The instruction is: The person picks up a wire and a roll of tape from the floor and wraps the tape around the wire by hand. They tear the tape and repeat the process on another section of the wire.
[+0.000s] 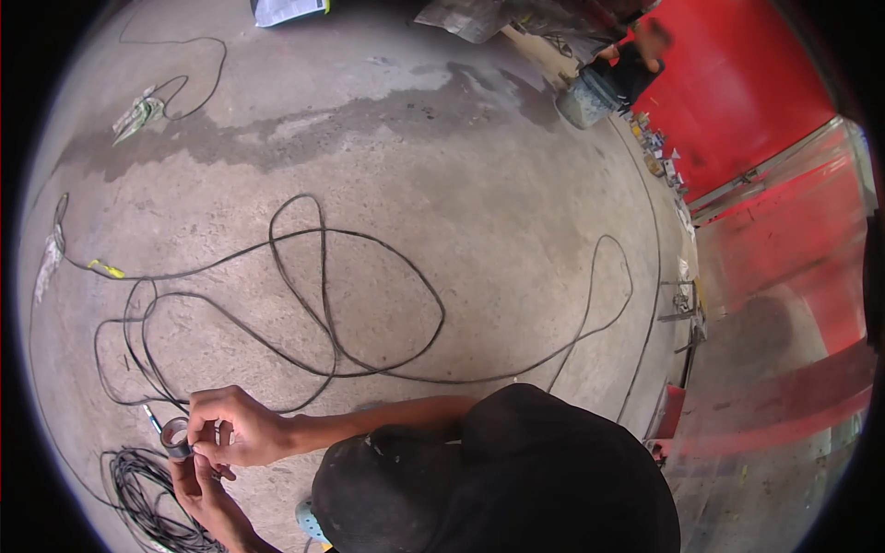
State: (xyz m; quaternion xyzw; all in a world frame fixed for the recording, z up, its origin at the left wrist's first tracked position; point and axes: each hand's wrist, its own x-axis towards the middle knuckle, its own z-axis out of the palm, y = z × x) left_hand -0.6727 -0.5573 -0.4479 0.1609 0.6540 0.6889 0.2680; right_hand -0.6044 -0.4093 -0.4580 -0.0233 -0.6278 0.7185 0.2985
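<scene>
A roll of black tape (175, 439) is at the lower left, its hollow core turned partly toward me. My right hand (238, 426) reaches in from the right, fingers curled and pinched at the roll's edge. From below, my left hand (205, 500) meets it, with fingertips closed at the underside of the roll. The fingers overlap, so what else they may pinch is hidden. Just beyond the roll, a thin blue-and-white piece (152, 417) sticks out. Below and left of my hands lies a coil of black cable (152, 498).
Loose black cable (441, 313) loops across the concrete floor (516, 221). Crumpled cloths (138, 117) lie at the left. A person (638, 69) is beside a bucket (587, 100) near a red wall (737, 83). A teal shoe (311, 522) shows at the bottom.
</scene>
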